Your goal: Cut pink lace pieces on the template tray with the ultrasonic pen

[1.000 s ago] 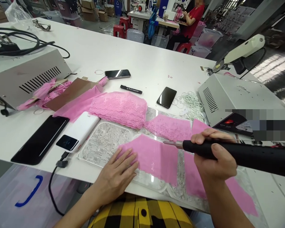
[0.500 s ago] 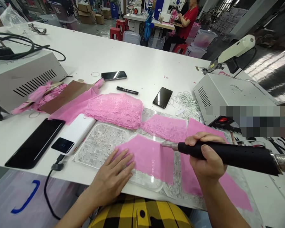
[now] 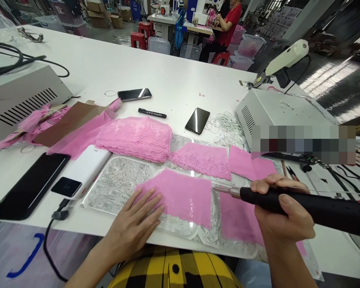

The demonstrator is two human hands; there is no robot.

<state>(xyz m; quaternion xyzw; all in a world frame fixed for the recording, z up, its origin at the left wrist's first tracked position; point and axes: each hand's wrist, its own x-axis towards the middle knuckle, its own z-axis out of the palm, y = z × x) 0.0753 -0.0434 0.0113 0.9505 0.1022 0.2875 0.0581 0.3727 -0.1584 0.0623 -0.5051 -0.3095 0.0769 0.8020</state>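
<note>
My left hand [image 3: 135,224] lies flat with fingers spread on the left part of a smooth pink fabric panel [image 3: 186,196]. The panel has a scalloped lower edge. Wrapped round the black handle of a handheld tool [image 3: 336,214], my right hand [image 3: 283,222] keeps it roughly level. Its narrow metal tip [image 3: 228,191] points left, close to the panel's right edge; whether it touches the surface I cannot tell. Beneath lies a grey marbled board [image 3: 120,182] under clear sheeting. More pink fabric [image 3: 238,220] lies under and right of the tool.
Behind the panel are a stack of pink lace [image 3: 135,138] and a single lace piece [image 3: 204,158]. A white power bank [image 3: 84,172], phones [image 3: 198,121], a marker [image 3: 152,113] and tangled white elastic [image 3: 229,126] surround the board. Vented metal boxes [image 3: 273,112] stand at both sides.
My right hand has drawn the tool rightwards, taking its tip from on top of the panel to beside its right edge. My left hand stays on the panel. The view has shifted slightly.
</note>
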